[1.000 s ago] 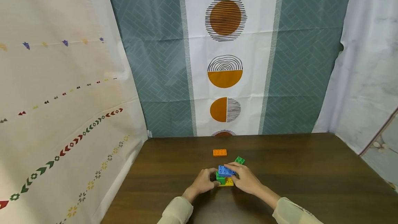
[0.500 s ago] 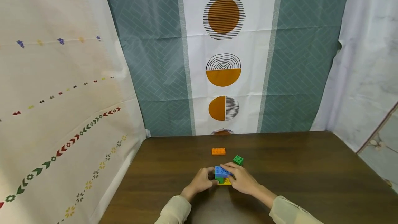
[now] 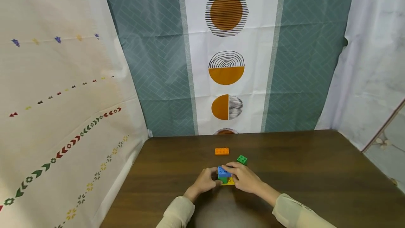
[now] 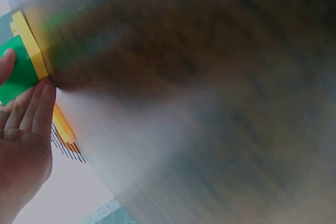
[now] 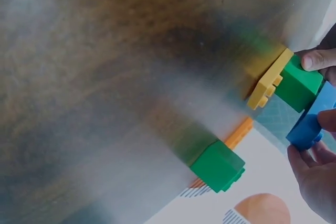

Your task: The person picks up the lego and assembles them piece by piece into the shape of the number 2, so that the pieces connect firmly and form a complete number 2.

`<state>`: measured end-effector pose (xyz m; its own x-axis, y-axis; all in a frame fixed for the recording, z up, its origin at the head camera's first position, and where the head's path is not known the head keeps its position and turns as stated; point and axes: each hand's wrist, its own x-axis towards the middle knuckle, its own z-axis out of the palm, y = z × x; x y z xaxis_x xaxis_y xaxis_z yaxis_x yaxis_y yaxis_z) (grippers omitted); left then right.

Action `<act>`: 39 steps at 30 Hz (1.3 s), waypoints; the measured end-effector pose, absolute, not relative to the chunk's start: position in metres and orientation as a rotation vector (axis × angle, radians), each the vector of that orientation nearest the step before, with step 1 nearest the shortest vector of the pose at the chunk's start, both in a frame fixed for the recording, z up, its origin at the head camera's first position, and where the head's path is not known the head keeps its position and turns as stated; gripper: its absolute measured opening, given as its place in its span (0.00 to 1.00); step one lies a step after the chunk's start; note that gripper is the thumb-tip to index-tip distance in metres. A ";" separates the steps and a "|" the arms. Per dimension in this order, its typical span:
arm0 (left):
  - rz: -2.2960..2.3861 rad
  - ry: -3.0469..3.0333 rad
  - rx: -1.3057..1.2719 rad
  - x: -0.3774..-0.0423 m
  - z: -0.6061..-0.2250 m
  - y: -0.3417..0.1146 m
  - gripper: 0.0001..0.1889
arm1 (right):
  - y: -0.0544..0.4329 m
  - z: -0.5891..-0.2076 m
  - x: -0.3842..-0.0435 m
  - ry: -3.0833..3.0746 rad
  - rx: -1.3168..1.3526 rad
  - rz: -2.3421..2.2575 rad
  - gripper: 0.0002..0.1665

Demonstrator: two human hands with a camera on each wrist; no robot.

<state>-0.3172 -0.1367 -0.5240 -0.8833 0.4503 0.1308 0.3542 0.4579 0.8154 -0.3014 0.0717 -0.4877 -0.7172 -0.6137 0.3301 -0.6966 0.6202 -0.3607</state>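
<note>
Left hand (image 3: 204, 181): fingers curled round lower green block (image 3: 223, 180), bracing it atop yellow base (image 3: 230, 182) on desk (image 3: 164, 171). Blue block (image 3: 223, 172) sits over green, overhanging rightward; whether seated, cannot tell. Right hand (image 3: 246, 178): fingers pinch blue's free end. Best: keep blue level, press directly above green; pushing overhang likely tips it.

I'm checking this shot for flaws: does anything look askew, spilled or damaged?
Nothing looks spilled or damaged. Slightly askew: the loose green brick sits turned relative to the orange brick. The blue brick, held by the right hand, also overhangs the stacked green brick below, which looks lopsided.
</note>
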 end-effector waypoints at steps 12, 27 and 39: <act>1.393 2.605 0.716 -0.319 -0.524 -0.131 0.17 | 0.073 -0.486 -0.300 -2.662 1.132 0.677 0.28; 1.404 2.617 0.685 -0.318 -0.522 -0.135 0.12 | 0.075 -0.487 -0.305 -2.644 1.181 0.597 0.27; 1.359 2.649 0.667 -0.316 -0.520 -0.133 0.11 | 0.078 -0.485 -0.306 -2.712 1.172 0.691 0.27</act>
